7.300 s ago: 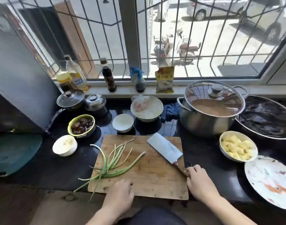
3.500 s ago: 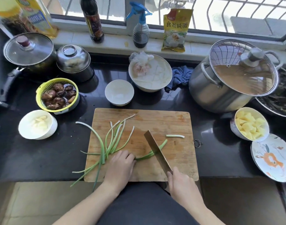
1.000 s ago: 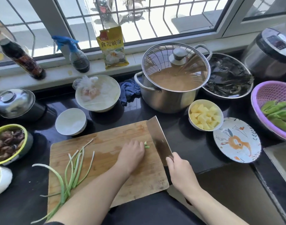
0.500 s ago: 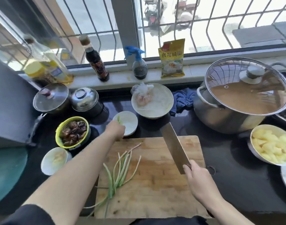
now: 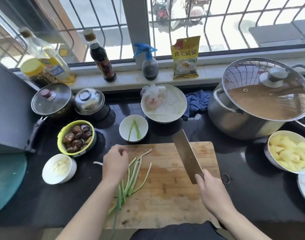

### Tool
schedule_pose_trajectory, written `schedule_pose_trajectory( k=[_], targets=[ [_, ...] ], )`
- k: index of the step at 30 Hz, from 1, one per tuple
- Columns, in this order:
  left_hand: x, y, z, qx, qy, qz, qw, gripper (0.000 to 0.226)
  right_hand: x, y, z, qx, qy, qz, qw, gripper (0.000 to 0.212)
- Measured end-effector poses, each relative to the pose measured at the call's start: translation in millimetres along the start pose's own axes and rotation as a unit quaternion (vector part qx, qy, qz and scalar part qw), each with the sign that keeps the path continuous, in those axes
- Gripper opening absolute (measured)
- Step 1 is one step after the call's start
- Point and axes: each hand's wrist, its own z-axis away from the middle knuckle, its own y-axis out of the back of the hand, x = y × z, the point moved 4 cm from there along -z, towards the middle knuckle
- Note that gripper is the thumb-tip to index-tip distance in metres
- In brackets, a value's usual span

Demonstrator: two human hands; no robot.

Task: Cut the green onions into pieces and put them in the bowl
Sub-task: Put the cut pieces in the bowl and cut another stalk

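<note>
- The right hand (image 5: 211, 188) grips the handle of the cleaver (image 5: 186, 155), blade tilted up off the cutting board (image 5: 179, 196), probably parked clear while the other hand works
- The left hand (image 5: 114, 162) hovers over the board's far left corner, fingers loosely curled and holding nothing; likely placed to gather more stalks
- The uncut green onions (image 5: 133, 177) lie bunched on the board's left side, their tips trailing off its near edge
- A few cut pieces (image 5: 134, 129) already sit in the small white bowl (image 5: 124, 125) just beyond the board
- The cleaver's handle is hidden inside the fist; a pale scrap left of the board is too blurred to identify
</note>
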Motion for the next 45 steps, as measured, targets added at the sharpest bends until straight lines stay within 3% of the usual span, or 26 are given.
schedule_pose_trajectory(
  k=[3,7,15,18,22,25,28,30,32,35,38,45],
  targets=[
    [-17.1,-30.3,22.7,-0.055,-0.066,-0.095,0.992,0.016,5.7,-2.7,4.8,-0.008,-0.01,-0.01,1.0,0.031],
    [-10.8,-57.8,10.7,-0.049,-0.167,-0.187,0.967,0.021,8.1,-2.5,11.3,-0.012,0.0,-0.015,1.0,0.028],
    [14.5,-90.8,-14.2,-0.056,-0.213,-0.288,0.932,0.011,13.9,5.9,28.0,0.0,-0.003,-0.012,1.0,0.029],
    [41.1,-89.5,-6.3,-0.045,-0.287,-0.224,0.93,0.004,19.6,8.4,32.9,0.004,-0.012,-0.017,1.0,0.024],
    [83.5,-87.2,29.4,-0.037,-0.383,-0.015,0.923,0.003,31.8,14.7,35.4,0.033,-0.049,-0.024,0.998,0.025],
    [91.1,-117.6,68.3,-0.111,-0.341,0.019,0.933,0.004,44.9,23.3,39.6,0.066,-0.08,-0.03,0.994,0.025],
    [76.5,-152.1,94.4,-0.179,-0.313,-0.065,0.931,0.014,52.7,27.4,45.1,0.069,-0.089,-0.006,0.994,0.026],
    [58.9,-153.4,100.8,-0.163,-0.301,-0.111,0.933,0.037,54.5,26.4,47.6,0.054,-0.087,0.02,0.995,0.026],
    [36.1,-140.8,108.5,-0.115,-0.273,-0.104,0.95,0.044,54.8,24.4,50.2,0.041,-0.068,0.057,0.995,0.025],
    [-4.7,-122.6,120.1,-0.066,-0.2,-0.059,0.976,0.034,50.6,15.9,56.1,0.021,-0.038,0.094,0.995,0.023],
    [-23.0,-118.1,124.1,-0.069,-0.15,-0.036,0.986,0.026,41.4,1.1,58.4,-0.001,-0.012,0.123,0.992,0.024],
    [-4.4,-123.7,112.1,-0.078,-0.128,-0.049,0.987,0.018,21.6,-27.4,49.7,-0.013,0.033,0.161,0.986,0.019]
  ],
)
